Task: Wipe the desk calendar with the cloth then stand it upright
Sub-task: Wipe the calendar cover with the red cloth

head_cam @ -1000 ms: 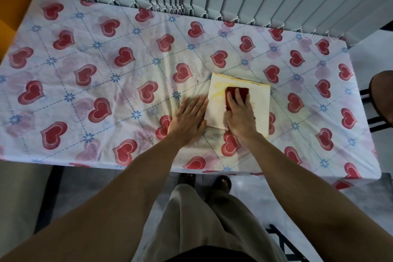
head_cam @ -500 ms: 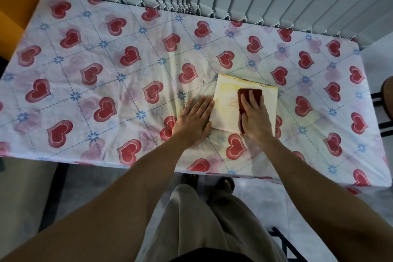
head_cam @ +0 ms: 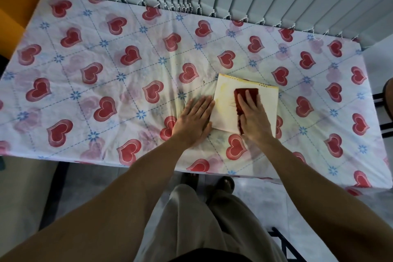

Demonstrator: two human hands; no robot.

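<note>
On the tablecloth [head_cam: 127, 83], pale spiral-bound calendar [head_cam: 225, 104] lies flat.

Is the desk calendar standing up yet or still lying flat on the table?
Lying flat. The desk calendar rests face-up on the heart-print tablecloth, spiral binding at its far edge, with the right hand pressing the red cloth on it.

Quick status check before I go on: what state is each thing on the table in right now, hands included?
Desk calendar: lying flat on the tablecloth, spiral edge away from the person, not yet upright.
Red cloth: spread on the calendar, under the right hand.
Right hand: fingers straight, pressing the cloth down.
Left hand: flat on the tablecloth, fingertips at the calendar's left edge.
Tablecloth: spread out, wrinkled.
</note>
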